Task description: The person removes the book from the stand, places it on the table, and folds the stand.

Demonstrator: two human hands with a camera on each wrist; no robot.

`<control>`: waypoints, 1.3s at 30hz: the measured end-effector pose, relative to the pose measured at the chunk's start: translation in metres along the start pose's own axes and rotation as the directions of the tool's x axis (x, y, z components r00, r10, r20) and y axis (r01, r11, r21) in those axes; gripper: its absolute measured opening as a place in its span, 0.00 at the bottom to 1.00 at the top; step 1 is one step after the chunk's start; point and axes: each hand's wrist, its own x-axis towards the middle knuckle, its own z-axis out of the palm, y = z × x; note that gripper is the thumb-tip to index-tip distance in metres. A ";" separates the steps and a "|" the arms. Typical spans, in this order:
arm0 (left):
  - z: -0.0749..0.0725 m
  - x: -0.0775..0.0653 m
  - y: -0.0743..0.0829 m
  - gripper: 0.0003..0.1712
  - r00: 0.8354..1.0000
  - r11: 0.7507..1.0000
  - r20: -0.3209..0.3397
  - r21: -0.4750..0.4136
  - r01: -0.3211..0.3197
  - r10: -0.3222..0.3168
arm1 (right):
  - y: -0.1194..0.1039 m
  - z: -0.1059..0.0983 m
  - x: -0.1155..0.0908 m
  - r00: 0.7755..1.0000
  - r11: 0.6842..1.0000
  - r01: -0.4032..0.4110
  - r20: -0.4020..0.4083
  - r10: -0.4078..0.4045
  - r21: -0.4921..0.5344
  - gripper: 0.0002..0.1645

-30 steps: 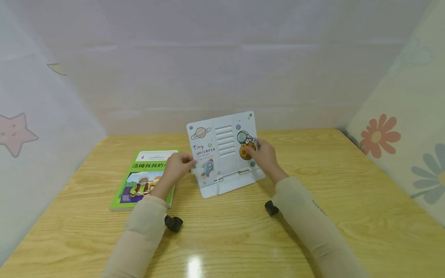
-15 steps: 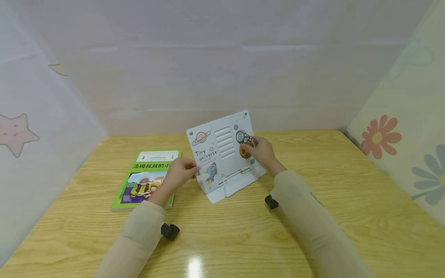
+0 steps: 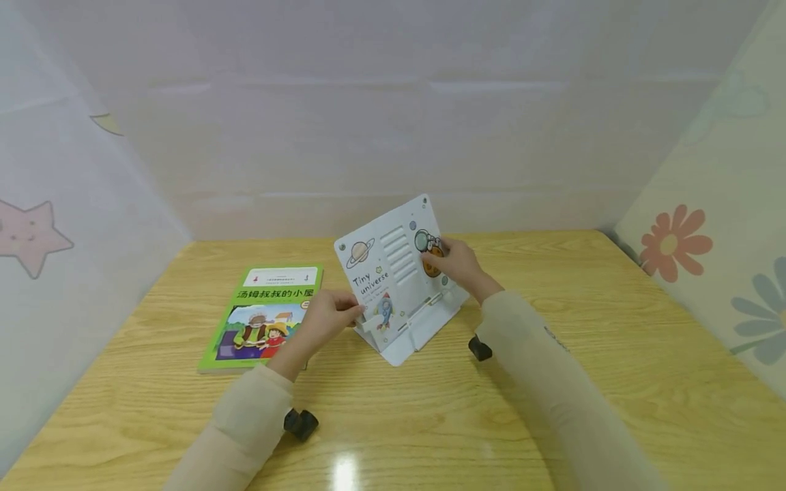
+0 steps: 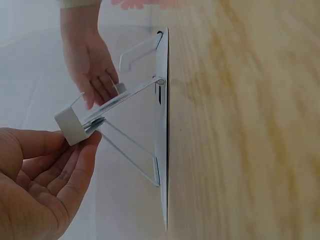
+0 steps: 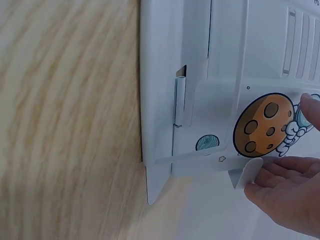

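Note:
A white metal book stand (image 3: 399,262) printed with "Tiny universe", a rocket, a planet and an astronaut stands tilted back, turned at an angle. My left hand (image 3: 325,317) pinches its left edge between thumb and fingers, by a small bent side tab (image 4: 71,127). At the opposite edge, my right hand (image 3: 463,266) grips it with the thumb on the printed front and the fingers behind. Seen from the side in the left wrist view, the base plate (image 4: 162,135) lies along the wooden table, joined to the raised panel by thin wire supports (image 4: 131,155).
A green-bordered picture book (image 3: 230,320) lies on the left of the wooden table (image 3: 393,423), beside my left forearm. Pale cloth walls (image 3: 393,136) with flower and star prints enclose the table at the back and sides.
The book stand has swung round: its left side came nearer and rightward, its right edge shifted slightly left. Both hands moved along with it, and more of the book's cover shows.

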 end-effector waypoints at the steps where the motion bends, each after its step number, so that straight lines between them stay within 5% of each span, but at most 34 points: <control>1: 0.001 -0.001 0.000 0.05 1.000 1.000 0.002 -0.003 -0.011 0.011 | 0.000 0.000 0.002 1.000 1.000 0.000 0.013 -0.001 0.010 0.37; 9: 0.011 -0.006 0.003 0.05 0.999 0.999 -0.016 0.017 -0.043 0.043 | -0.002 -0.004 0.012 0.994 0.997 0.007 0.106 -0.015 0.077 0.36; 16: 0.017 -0.009 0.004 0.06 1.000 0.999 -0.010 0.051 -0.001 0.001 | -0.008 -0.005 0.020 0.983 0.992 0.009 0.182 -0.032 0.126 0.32; 25: 0.034 -0.010 0.011 0.05 0.997 0.996 -0.014 0.052 -0.074 0.075 | -0.012 -0.004 0.028 0.975 0.989 -0.033 0.221 0.001 0.141 0.35; 33: 0.054 -0.012 0.016 0.06 0.988 0.988 -0.017 0.025 -0.154 0.155 | 0.005 -0.001 0.045 0.962 0.982 0.091 0.240 -0.129 0.164 0.33; 39: 0.066 -0.013 0.017 0.06 0.979 0.980 -0.058 -0.025 -0.195 0.194 | -0.022 -0.005 0.028 0.954 0.985 0.057 0.281 -0.102 0.165 0.28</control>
